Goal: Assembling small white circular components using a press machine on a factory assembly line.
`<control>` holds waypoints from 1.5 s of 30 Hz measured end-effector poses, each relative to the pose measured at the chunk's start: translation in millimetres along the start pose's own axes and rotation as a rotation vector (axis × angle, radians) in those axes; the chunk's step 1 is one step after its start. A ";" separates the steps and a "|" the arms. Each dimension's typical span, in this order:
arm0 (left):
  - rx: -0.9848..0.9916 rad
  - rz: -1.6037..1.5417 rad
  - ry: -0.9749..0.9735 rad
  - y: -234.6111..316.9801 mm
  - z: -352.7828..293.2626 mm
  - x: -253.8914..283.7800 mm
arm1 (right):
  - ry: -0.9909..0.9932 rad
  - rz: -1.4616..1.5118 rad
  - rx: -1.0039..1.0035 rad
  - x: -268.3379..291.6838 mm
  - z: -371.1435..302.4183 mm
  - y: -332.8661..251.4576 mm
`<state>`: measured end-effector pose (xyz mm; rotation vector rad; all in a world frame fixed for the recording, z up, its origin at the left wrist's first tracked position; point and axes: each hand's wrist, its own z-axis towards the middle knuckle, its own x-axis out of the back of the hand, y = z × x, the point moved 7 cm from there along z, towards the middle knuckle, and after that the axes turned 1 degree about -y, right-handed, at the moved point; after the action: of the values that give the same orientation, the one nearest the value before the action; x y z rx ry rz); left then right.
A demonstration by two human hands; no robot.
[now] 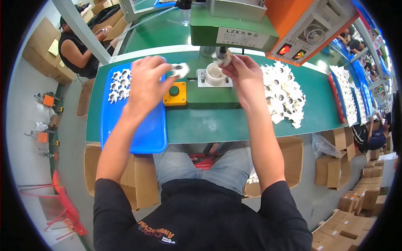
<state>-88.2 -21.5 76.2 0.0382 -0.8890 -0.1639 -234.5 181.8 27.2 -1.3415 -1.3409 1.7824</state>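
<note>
Pinching a white part [181, 70] at nine o'clock from the cup [215, 76], the left hand [146, 81] — the right hand [247, 74] pinches a second part [226, 60] at one o'clock — likely feels light, stiff plastic, best held edgewise.

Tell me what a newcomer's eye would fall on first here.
Probably the big orange box at the upper right, with its lit switches. Next, the blue tray on the left and the white heap on the right stand out against the green table. Between them, the left hand holds a blurred white part, the right hand another.
</note>
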 end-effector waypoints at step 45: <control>0.141 -0.168 -0.336 -10.2 -78.8 5.7 | -0.043 -1.525 0.582 80.4 -85.9 -18.5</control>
<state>-24.8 -35.1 30.0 0.2218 -1.2324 -0.2691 -187.4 290.1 11.6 0.1738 -1.1177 0.8942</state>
